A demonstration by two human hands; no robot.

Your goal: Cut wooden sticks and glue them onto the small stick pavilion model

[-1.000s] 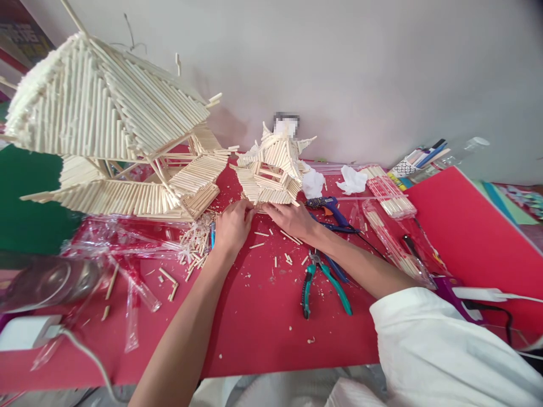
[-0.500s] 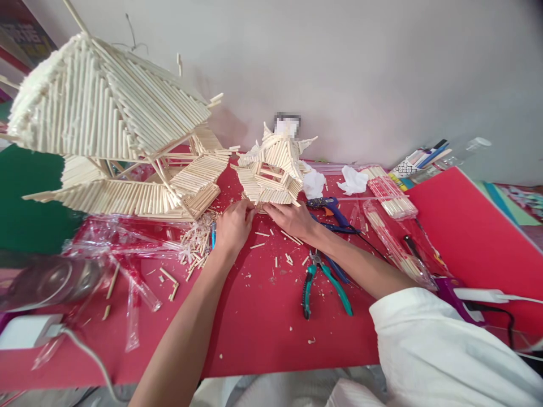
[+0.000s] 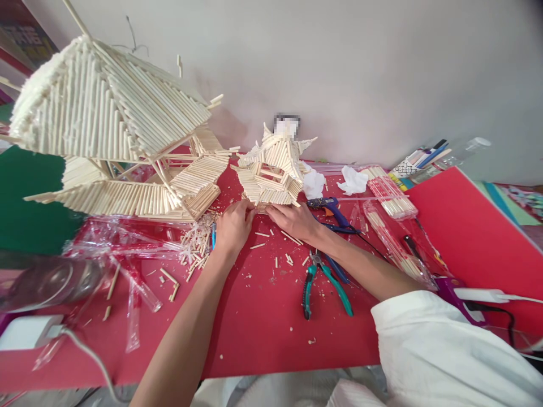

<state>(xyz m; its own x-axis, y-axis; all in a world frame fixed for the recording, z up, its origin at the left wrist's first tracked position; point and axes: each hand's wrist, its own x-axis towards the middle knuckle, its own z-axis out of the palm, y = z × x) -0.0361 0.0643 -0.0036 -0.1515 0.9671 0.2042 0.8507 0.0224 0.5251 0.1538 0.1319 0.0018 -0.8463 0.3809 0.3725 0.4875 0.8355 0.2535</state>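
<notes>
A small pavilion model (image 3: 271, 180) built of thin wooden sticks stands upright near the wall, its upturned roof corners pointing outward. At its lower front left edge, my left hand (image 3: 234, 225) is closed, thumb and fingers pinching the base. My right hand (image 3: 296, 219) grips the base's front right side with bent fingers. The fingertips are partly hidden under the lower eave. A much larger stick pavilion (image 3: 114, 107) rises on the left. Cut stick pieces (image 3: 292, 237) lie just in front of my right hand.
Teal-handled pliers (image 3: 326, 282) lie open on the red tabletop (image 3: 263, 333). Behind my right forearm are a blue glue gun (image 3: 333, 210), crumpled tissues (image 3: 354, 180) and packed sticks (image 3: 390, 192). Plastic wrappers (image 3: 131, 243) and offcuts cover the left side; a white charger (image 3: 29, 332) sits there.
The fingers of my right hand have shifted very slightly to the right along the base. My left hand and the small pavilion look unmoved.
</notes>
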